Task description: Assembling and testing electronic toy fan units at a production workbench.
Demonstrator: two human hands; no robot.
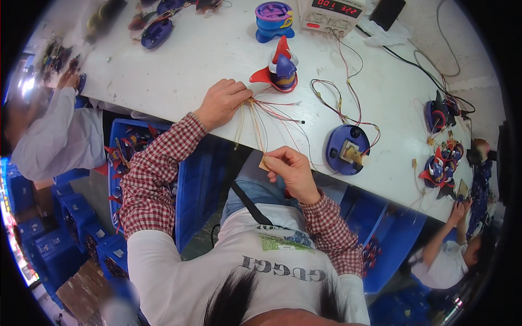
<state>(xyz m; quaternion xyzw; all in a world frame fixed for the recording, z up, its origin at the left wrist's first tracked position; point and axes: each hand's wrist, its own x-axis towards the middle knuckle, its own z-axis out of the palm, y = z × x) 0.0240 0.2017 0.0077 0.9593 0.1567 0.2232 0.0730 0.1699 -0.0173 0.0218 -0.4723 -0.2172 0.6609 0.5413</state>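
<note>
Wires fan lengthwise toward the wearer and rightward from the left hand's closed pinch; the right hand pinches a tan board.

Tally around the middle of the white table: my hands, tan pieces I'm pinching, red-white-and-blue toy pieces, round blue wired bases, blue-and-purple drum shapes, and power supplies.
Left hand and right hand: 2
Tan piece: 1
Toy piece: 1
Wired base: 1
Drum shape: 1
Power supply: 1
Total: 7
</note>
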